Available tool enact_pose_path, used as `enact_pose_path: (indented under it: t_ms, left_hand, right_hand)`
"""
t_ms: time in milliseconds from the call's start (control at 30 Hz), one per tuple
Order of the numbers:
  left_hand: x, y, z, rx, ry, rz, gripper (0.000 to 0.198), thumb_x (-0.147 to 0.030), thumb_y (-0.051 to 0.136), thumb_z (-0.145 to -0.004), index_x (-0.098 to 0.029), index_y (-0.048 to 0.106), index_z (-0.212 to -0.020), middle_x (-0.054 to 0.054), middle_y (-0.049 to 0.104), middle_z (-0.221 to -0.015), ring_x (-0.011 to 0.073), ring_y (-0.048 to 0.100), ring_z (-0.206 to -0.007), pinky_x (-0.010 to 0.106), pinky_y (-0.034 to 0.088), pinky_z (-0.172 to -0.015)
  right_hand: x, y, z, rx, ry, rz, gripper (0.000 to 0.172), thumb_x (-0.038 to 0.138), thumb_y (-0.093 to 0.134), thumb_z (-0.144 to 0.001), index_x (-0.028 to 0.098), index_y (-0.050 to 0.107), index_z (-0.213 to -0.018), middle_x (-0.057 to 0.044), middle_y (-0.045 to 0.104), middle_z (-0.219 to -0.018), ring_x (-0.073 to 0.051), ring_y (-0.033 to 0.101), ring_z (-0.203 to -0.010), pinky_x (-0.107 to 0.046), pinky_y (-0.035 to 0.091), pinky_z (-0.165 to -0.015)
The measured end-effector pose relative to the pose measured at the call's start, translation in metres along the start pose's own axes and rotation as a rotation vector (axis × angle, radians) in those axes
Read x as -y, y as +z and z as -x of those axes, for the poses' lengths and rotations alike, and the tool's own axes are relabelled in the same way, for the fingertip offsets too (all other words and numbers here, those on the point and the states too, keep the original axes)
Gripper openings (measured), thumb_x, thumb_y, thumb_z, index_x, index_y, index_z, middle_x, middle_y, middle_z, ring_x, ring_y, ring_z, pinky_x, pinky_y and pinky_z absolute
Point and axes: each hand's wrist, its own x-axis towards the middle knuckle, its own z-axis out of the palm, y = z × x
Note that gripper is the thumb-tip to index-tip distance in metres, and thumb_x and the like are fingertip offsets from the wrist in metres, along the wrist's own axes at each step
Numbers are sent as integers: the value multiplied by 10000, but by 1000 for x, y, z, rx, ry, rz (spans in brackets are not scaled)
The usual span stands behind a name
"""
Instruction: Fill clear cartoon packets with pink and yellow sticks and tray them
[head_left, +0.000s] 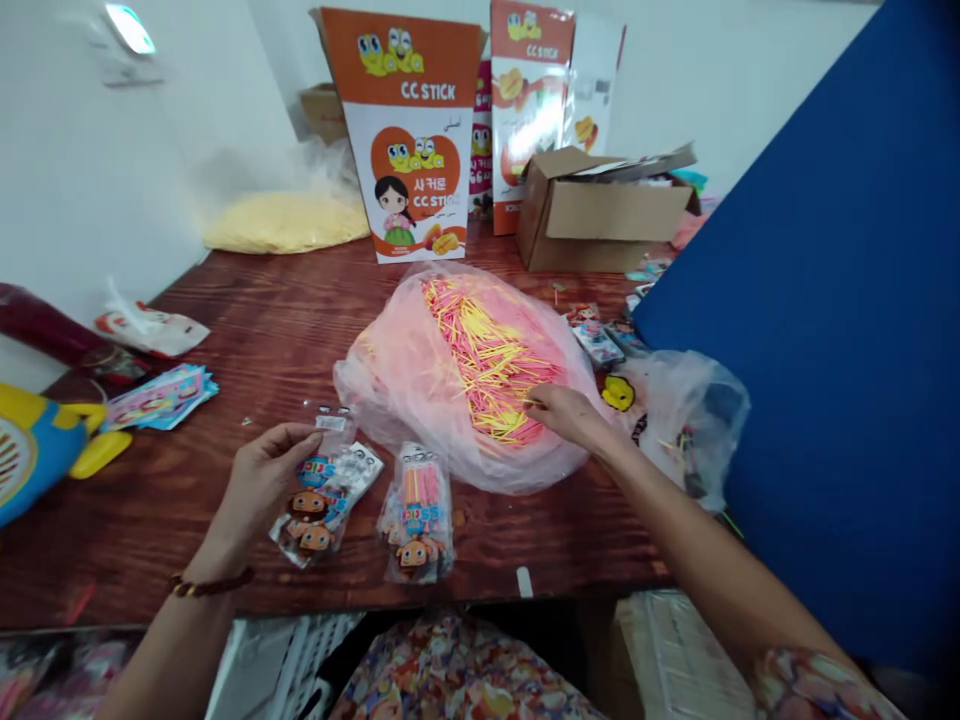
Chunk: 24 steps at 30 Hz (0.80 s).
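My left hand [266, 475] is closed in a pinch on a clear printed packet [330, 424], above a small pile of similar packets [311, 520] with cartoon faces. Beside that pile lies a packet with pink and yellow sticks showing inside [421, 490]. My right hand [559, 412] reaches into the open plastic bag [405, 365], its fingers pinched together at the heap of thin pink and yellow sticks [487, 350]. The fingertips touch the sticks; how many they grip is hidden.
Printed CC Stick cartons [416, 130] and an open brown box [615, 215] stand at the back. A blue panel [825, 350] borders the right side. At left are a blue and yellow toy-like object [37, 450], flat colourful packs [161, 395] and a wipes pack [154, 330].
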Motion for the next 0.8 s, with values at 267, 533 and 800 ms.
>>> enact_pose_path:
  t_ms: [267,533,800]
  left_hand:
    - [1,57,30,167,-35,98,355,-423,865,-569,-163,672,-715,-23,645,-656,101,533,-553,195,422,-515]
    - [8,81,34,249,2,23,283,-409,806,-661,-146,703,-687,-24,611,-595,99,504,-554,195,389,-519]
    - [5,85,39,244,-73,164,289,-378,855,-607,-150,700,-696,-32,625,-629,80,503,-550,172,402,-512]
  right_hand:
    - [12,3,-3,316,-272,466,270,171,523,-878,162,681,-1096,-149,659,-1134,-259,639,-1018,-285,463,-696]
    - [-2,28,-10,215,-395,594,282,117,408,-950,126,656,-1083,-154,656,-1077,-256,624,-1004,-335,490,-772]
    - [-15,39,-5,125,-448,626,255,141,403,-979,125,645,-1059,-151,647,-1072,-255,588,-1003,-368,414,-828]
